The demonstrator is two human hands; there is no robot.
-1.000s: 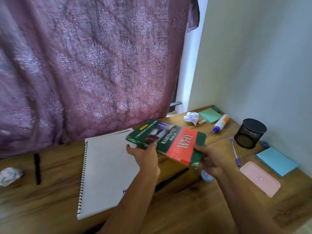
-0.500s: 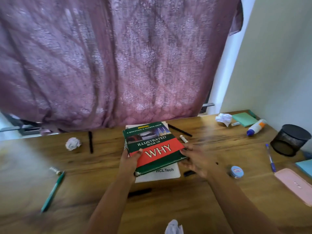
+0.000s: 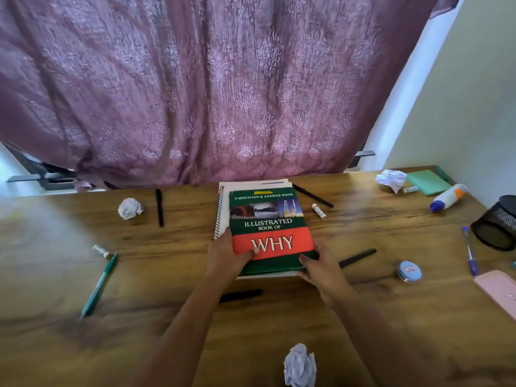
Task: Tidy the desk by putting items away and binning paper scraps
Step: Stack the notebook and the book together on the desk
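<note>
**Book gripped at its near corners, lying lengthwise on the notebook**

Nearest the camera, a crumpled paper ball [image 3: 300, 365] sits on the desk [image 3: 139, 344], its lower part cut off by the frame edge. Beyond it a black pen [image 3: 240, 295] lies partly hidden behind the left forearm.

The left hand [image 3: 227, 256] grips the near left corner of the book [image 3: 269, 219], thumb pressed on the red band. The right hand [image 3: 321, 268] grips the near right corner, thumb on the cover edge. The other fingers of both hands are out of sight under the book.

The book lies at the middle of the desk on a spiral notebook [image 3: 222, 208]. Its long axis runs away from the person, top edge toward the curtain [image 3: 223, 93], title upright to the reader. It covers most of the notebook.

At the right, a pink case [image 3: 499, 294] and a mesh cup [image 3: 497, 224] on its side are clipped by the frame. Farther back lie two more paper balls, one to the left [image 3: 129, 208] and one to the right [image 3: 391, 178].
</note>
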